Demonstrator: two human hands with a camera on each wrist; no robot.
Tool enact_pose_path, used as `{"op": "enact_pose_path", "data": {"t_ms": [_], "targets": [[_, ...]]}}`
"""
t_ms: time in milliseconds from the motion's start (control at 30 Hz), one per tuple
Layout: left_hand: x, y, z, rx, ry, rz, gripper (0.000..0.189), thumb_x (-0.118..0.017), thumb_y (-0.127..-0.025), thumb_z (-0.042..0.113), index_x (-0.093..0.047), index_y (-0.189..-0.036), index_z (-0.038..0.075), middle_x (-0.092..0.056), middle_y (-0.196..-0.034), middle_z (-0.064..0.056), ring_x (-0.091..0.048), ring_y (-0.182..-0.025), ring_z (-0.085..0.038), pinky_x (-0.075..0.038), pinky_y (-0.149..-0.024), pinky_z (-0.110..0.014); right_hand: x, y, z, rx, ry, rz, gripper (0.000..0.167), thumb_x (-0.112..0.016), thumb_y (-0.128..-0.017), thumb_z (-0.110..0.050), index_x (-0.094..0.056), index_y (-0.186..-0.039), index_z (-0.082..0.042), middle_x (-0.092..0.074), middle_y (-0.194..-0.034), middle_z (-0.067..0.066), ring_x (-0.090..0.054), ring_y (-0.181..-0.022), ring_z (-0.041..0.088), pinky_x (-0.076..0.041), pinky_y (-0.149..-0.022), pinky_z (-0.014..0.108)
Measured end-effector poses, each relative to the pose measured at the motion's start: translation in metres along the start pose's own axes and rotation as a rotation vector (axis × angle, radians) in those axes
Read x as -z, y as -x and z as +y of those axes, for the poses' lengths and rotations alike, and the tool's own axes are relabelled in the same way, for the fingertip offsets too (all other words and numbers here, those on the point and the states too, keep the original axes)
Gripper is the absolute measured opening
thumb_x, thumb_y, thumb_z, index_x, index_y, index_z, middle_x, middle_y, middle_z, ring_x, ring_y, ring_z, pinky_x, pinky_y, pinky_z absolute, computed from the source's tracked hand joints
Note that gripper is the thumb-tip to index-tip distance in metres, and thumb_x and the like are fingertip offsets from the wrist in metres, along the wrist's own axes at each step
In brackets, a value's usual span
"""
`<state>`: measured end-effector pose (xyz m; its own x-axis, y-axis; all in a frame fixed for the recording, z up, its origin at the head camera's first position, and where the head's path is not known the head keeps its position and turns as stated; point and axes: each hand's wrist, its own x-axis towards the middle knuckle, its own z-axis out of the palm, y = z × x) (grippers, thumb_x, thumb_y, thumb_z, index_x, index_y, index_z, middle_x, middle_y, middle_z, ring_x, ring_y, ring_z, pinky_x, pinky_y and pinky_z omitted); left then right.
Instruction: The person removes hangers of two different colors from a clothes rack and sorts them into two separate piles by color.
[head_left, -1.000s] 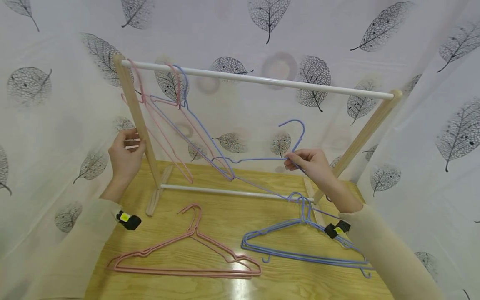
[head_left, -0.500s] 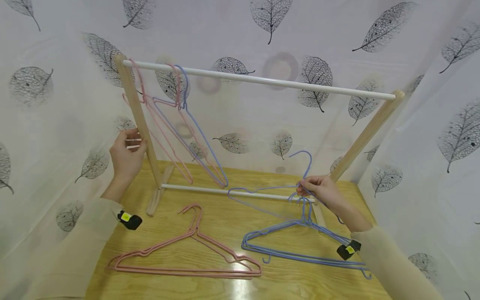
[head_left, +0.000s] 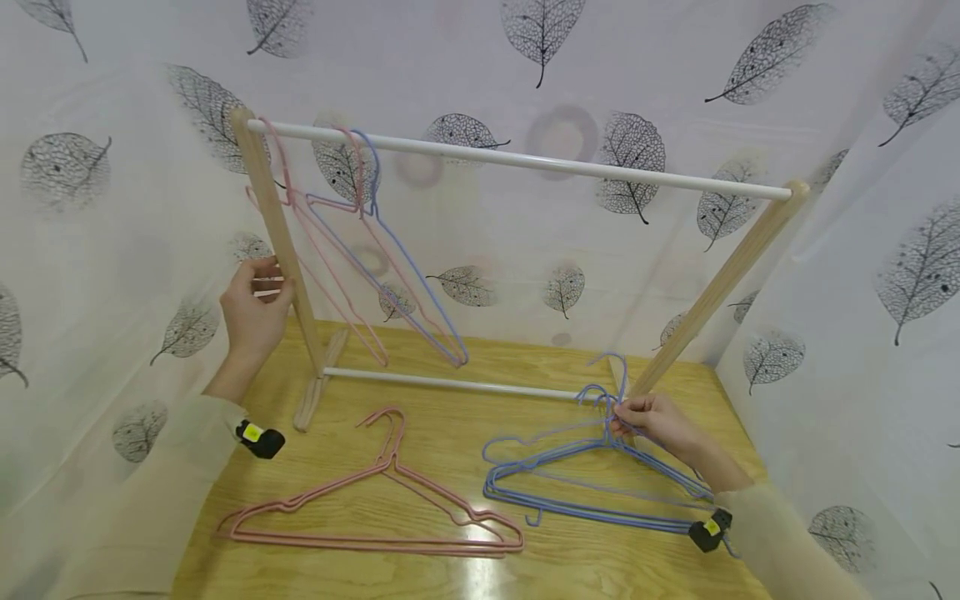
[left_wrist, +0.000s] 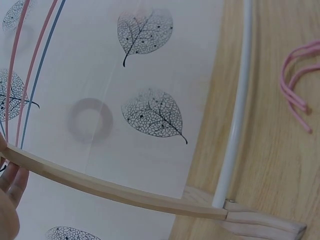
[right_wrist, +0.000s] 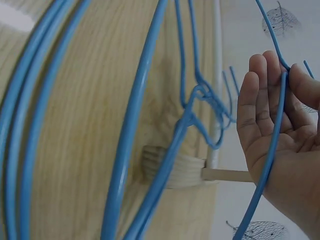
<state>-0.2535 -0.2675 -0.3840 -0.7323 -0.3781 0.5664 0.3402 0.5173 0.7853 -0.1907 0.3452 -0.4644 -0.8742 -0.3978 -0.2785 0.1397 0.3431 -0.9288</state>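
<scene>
Leaf-printed white curtain (head_left: 465,75) hangs behind a pale, wood-grained tabletop (head_left: 442,425), where a clothes rack of light wood posts and white rails (head_left: 555,163) stands. Over the past second, the right hand (head_left: 663,425) has come down from in front of the rack's open middle to its lower right corner, carrying a thin blue wire-shaped hanger (right_wrist: 273,142) along. That hanger is off the top rail and now overlaps the loose stack of blue hangers (head_left: 600,515) lying in front of the rack's right foot; this suggests it is being put with its own colour, though I judge that only from the movement.

It sits right at the right hand, pinched near the base of its hook between thumb and fingers, with one wire running down across the palm (the right wrist view shows this best). Whether its bottom bar touches the stack I cannot tell; the wire is blurred there.

At the rack's left side, the left hand (head_left: 257,304) grips the wooden left post (head_left: 266,192), unmoved. Near that end of the top rail hang two pink hangers (head_left: 281,162) and one blue hanger (head_left: 420,282). Overlapping pink hangers (head_left: 367,545) lie in front of the rack, left of the blue stack.
</scene>
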Motion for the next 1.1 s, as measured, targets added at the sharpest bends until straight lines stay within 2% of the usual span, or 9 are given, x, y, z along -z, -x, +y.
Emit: {"op": "enact_pose_path", "data": {"t_ms": [233,367,467,633,733,900,1033,1100], "targets": [[0.001,0.000,0.001,0.008,-0.009,-0.013,0.030,-0.068,-0.100,0.007,-0.067,-0.128,-0.004,-0.067,-0.107,-0.004,-0.056,-0.084,0.018,-0.047,-0.075,0.004,0.001,-0.004,0.023,0.008,-0.010,-0.041,0.037,-0.056,-0.109,-0.012,-0.065,-0.112,0.024,-0.077,-0.091,-0.003,-0.075,-0.086,0.011,-0.065,-0.080,0.026],[0.000,0.001,-0.001,0.010,-0.019,-0.011,0.030,-0.068,-0.100,0.008,-0.068,-0.128,-0.002,-0.068,-0.110,-0.009,-0.055,-0.085,0.017,-0.046,-0.075,0.003,0.000,-0.007,0.029,-0.001,0.036,-0.055,0.039,-0.057,-0.109,-0.014,-0.066,-0.111,0.024,-0.077,-0.091,-0.001,-0.074,-0.084,0.010,-0.065,-0.076,0.024],[0.001,0.001,-0.001,0.009,-0.020,-0.009,0.030,-0.068,-0.101,0.009,-0.068,-0.129,-0.002,-0.069,-0.110,-0.010,-0.055,-0.085,0.017,-0.046,-0.075,0.003,-0.002,-0.007,0.029,-0.022,0.088,-0.021,0.039,-0.060,-0.108,-0.017,-0.068,-0.113,0.021,-0.079,-0.094,0.005,-0.073,-0.083,0.011,-0.064,-0.074,0.025],[0.001,0.001,-0.001,0.009,-0.018,-0.009,0.030,-0.068,-0.100,0.008,-0.068,-0.129,-0.001,-0.068,-0.109,-0.006,-0.056,-0.085,0.017,-0.046,-0.075,0.003,-0.006,-0.004,0.022,-0.060,0.271,0.111,0.038,-0.064,-0.107,-0.024,-0.075,-0.115,0.011,-0.080,-0.100,0.013,-0.072,-0.084,0.009,-0.065,-0.075,0.025],[0.001,0.001,-0.002,0.011,-0.018,-0.014,0.030,-0.068,-0.100,0.009,-0.068,-0.129,-0.001,-0.067,-0.109,-0.004,-0.056,-0.086,0.017,-0.046,-0.076,0.004,-0.007,-0.001,0.015,-0.069,0.338,0.185,0.038,-0.064,-0.107,-0.027,-0.077,-0.115,0.008,-0.080,-0.099,0.016,-0.074,-0.083,0.012,-0.067,-0.076,0.028],[0.001,0.001,0.000,0.018,-0.016,-0.019,0.031,-0.067,-0.101,0.009,-0.067,-0.129,-0.002,-0.064,-0.106,0.004,-0.056,-0.086,0.016,-0.048,-0.076,0.003,-0.006,0.000,0.002,-0.050,0.319,0.242,0.042,-0.063,-0.107,-0.031,-0.076,-0.118,0.008,-0.080,-0.100,0.018,-0.076,-0.084,0.016,-0.067,-0.079,0.034],[0.001,0.001,0.001,0.018,-0.014,-0.013,0.030,-0.067,-0.100,0.008,-0.066,-0.128,-0.004,-0.060,-0.103,0.014,-0.056,-0.086,0.016,-0.048,-0.076,0.002,-0.007,-0.004,-0.011,-0.007,0.273,0.281,0.046,-0.064,-0.107,-0.031,-0.071,-0.124,0.011,-0.079,-0.103,0.019,-0.077,-0.086,0.013,-0.068,-0.083,0.035],[0.000,0.001,0.001,0.013,-0.011,-0.013,0.030,-0.067,-0.100,0.008,-0.066,-0.127,-0.004,-0.059,-0.102,0.015,-0.056,-0.085,0.017,-0.048,-0.076,0.002,-0.008,-0.006,-0.019,0.028,0.255,0.292,0.047,-0.063,-0.107,-0.029,-0.068,-0.127,0.014,-0.078,-0.105,0.021,-0.077,-0.088,0.013,-0.068,-0.084,0.035]]}}
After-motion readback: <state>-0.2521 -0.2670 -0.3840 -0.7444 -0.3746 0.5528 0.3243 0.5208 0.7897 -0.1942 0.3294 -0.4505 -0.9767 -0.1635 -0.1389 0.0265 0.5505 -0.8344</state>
